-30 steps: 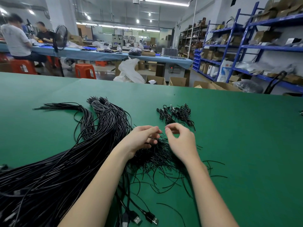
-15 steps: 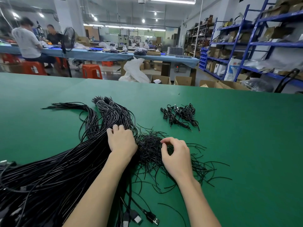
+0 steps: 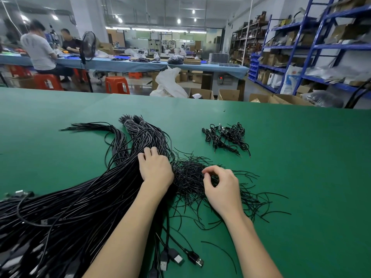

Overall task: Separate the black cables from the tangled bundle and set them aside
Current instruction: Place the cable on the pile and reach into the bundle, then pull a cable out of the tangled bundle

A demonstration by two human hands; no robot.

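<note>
Fingers (image 3: 208,171) of my right hand (image 3: 222,189) curl inward, thumb and forefinger pinching thin strands at the top of the tangled bundle (image 3: 190,177), a dense matted nest of short, wiry black cables with loose ends fanning toward the tabletop's right edge. My left hand (image 3: 155,169) lies palm down with its fingers pressed flat on the long cable sheaf (image 3: 80,197), just beside the nest on its left. That sheaf is smooth, glossy, round cord running from the near left corner toward the far edge, where it splits into several brushy ends. A few USB plugs (image 3: 176,257) lie at the near edge between my forearms. A small sorted pile (image 3: 226,137) of short cables with connectors sits apart, beyond the nest toward the far edge. I see the matte green tabletop (image 3: 311,177) stretching wide and bare to the right and far edges.
</note>
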